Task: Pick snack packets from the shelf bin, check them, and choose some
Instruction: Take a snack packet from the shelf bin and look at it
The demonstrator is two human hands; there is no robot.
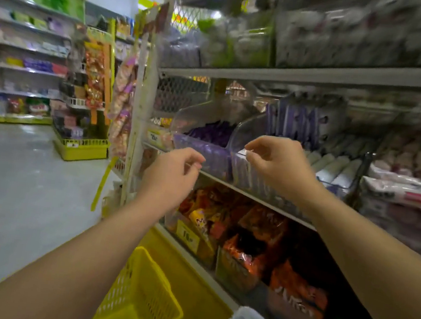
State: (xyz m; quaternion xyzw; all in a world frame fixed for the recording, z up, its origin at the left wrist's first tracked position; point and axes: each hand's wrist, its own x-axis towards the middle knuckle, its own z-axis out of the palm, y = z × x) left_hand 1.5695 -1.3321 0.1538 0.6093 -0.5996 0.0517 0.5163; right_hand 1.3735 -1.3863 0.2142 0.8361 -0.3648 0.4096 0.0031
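Two clear plastic shelf bins hold purple snack packets [211, 132] on the middle shelf. My left hand [173, 170] hovers in front of the left bin [200, 150], fingers loosely curled, holding nothing. My right hand [278, 163] is raised at the front rim of the right bin [243, 169], thumb and forefinger close together near the rim; I see no packet in it. The view is blurred.
A yellow shopping basket [142, 300] hangs below my left forearm. Orange and red snack bags [242, 233] fill the lower shelf. White and grey packs [400, 189] lie to the right. An aisle floor [13, 187] and a yellow display rack [83, 142] lie to the left.
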